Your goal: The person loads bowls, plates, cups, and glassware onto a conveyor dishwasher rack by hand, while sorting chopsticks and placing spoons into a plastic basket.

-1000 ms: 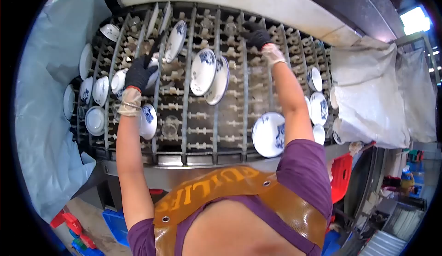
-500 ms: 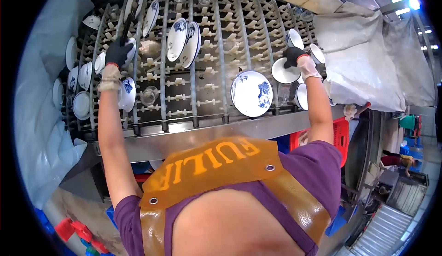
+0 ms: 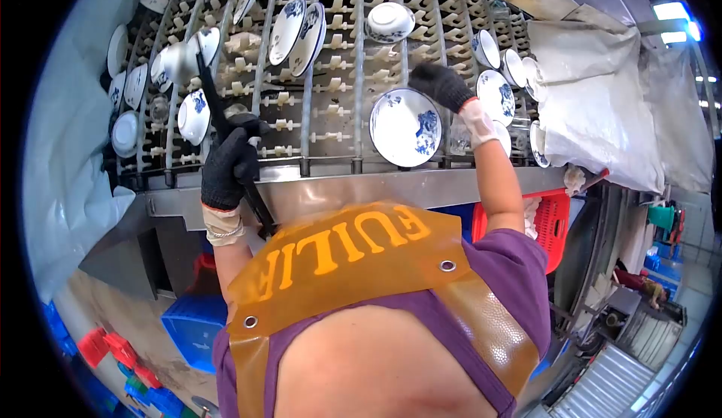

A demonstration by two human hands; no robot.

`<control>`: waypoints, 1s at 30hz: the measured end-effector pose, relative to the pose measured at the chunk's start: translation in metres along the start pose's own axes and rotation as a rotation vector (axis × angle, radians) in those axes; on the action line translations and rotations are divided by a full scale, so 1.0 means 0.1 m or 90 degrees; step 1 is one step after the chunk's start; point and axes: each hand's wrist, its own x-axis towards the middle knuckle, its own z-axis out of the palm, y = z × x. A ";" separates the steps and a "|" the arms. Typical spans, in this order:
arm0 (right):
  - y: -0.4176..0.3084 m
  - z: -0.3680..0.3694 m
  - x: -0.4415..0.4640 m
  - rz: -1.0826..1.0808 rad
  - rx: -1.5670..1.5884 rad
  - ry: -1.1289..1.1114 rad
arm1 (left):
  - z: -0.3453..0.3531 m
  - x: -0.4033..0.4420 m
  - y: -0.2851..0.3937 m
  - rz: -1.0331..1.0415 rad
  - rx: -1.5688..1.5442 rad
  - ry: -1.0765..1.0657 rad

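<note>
Left hand (image 3: 229,164) has dropped toward the rack's (image 3: 331,128) front edge, fingers wrapped round a black rod (image 3: 214,102) slanting across left of centre; right hand (image 3: 442,87) has shifted left, fingers bent, nothing visible held, how far open can't tell (blur). Bowl (image 3: 390,23) it had now sits inverted, upper centre. Right fingers overlap rim of large patterned plate (image 3: 404,128), mid-frame; oval plates (image 3: 287,30) upper left of centre, red basket (image 3: 555,230) lower right.
</note>
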 end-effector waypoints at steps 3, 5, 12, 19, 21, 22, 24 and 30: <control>0.03 0.12 -0.33 0.103 0.065 -0.138 | -0.34 -0.16 -0.27 -0.026 -0.141 0.065; 0.08 0.11 -0.41 0.160 0.342 -0.205 | -0.47 -0.22 -0.39 0.024 -0.202 0.076; -0.69 -0.39 -0.68 0.178 0.381 0.239 | -0.41 -0.16 -0.52 0.094 -0.322 -0.072; 0.41 0.47 -1.13 0.189 -0.275 0.210 | -0.36 -0.13 -0.65 0.115 -0.381 -0.118; 0.10 0.45 -1.20 0.234 -0.315 0.248 | -0.23 -0.12 -0.69 0.055 -0.323 -0.042; -0.01 0.32 -1.19 0.235 -0.194 0.240 | -0.03 -0.13 -0.65 0.007 -0.356 -0.053; -0.32 0.21 -1.21 0.156 0.041 0.288 | 0.41 -0.12 -0.65 -0.115 -0.331 -0.102; -0.38 0.26 -1.41 0.132 0.035 0.439 | 0.87 0.01 -1.36 -0.375 -0.504 -0.196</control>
